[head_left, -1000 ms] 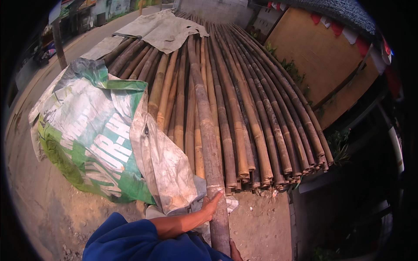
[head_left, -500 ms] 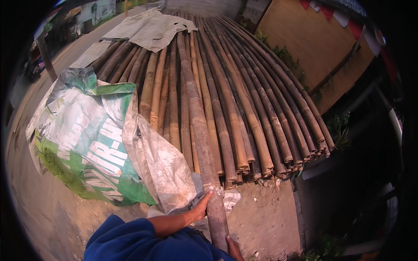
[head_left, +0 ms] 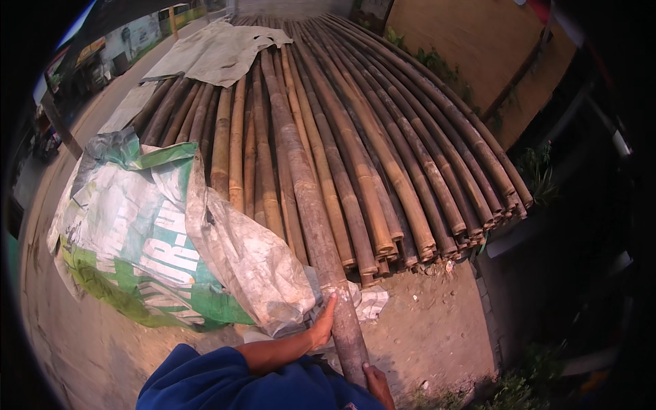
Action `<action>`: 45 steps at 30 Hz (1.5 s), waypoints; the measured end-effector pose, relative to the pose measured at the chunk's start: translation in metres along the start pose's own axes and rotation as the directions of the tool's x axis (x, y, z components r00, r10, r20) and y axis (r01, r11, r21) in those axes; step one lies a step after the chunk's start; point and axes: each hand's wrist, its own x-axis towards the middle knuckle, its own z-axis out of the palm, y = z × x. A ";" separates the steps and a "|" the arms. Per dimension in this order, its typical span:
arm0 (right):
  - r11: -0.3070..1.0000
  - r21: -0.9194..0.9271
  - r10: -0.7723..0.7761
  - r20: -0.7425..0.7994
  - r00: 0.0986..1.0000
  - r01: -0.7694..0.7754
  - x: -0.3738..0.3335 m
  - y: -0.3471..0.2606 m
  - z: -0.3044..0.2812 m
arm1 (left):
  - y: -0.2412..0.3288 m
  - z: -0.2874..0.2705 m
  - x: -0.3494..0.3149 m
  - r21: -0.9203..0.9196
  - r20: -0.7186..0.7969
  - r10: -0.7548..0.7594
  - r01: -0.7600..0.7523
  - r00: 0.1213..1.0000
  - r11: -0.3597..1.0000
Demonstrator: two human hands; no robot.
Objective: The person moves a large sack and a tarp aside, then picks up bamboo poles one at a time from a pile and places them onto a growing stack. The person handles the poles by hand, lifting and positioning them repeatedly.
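Note:
A long, thick brown bamboo pole [head_left: 311, 212] lies lengthwise on top of a stack of bamboo poles [head_left: 417, 164], its near end jutting out past the stack toward my body. My left hand [head_left: 323, 326] is closed around the jutting part from its left side, thumb up along the pole, just below a pale, scuffed band. Closer to me, my right hand [head_left: 378, 385] grips the same pole from the right near its end. The undersides of both hands are hidden by the pole, and my blue sleeve covers part of the near end.
A green and white printed tarp [head_left: 130, 232] drapes the stack's left side. Pale sheeting [head_left: 212, 51] covers some poles farther back. A road [head_left: 96, 109] runs along the left. On the right stand a tan wall panel [head_left: 458, 41] and plants [head_left: 540, 174].
The whole view has turned slightly, so the stack's far end sits more to the left and the held pole's near end more to the right. Both hands keep their grip on the bamboo pole.

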 end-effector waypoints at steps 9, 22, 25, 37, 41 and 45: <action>0.999 0.009 0.042 0.001 0.999 -0.042 0.006 -0.003 -0.002 | -0.006 -0.004 0.009 0.049 -0.055 -0.050 0.053 0.997 0.997; 0.993 -0.120 0.009 0.114 0.993 0.005 0.047 0.026 0.015 | 0.027 0.017 0.001 0.053 -0.387 -0.052 0.078 0.921 0.996; 0.998 -0.064 -0.003 0.116 0.993 0.011 0.050 0.016 0.027 | 0.047 0.016 -0.002 0.087 -0.411 0.019 0.019 0.912 0.996; 0.878 0.386 -0.001 0.592 0.806 -0.283 0.122 -0.084 0.112 | 0.204 -0.008 0.013 0.057 -0.276 0.152 -0.142 0.949 0.988; 0.872 0.416 -0.022 0.558 0.829 -0.257 0.144 -0.136 0.145 | 0.255 -0.022 0.025 0.104 -0.261 0.129 -0.105 0.957 0.989; 0.881 0.424 -0.063 0.546 0.835 -0.211 0.166 -0.169 0.170 | 0.283 -0.061 0.045 0.433 -0.239 0.402 -0.273 0.884 0.859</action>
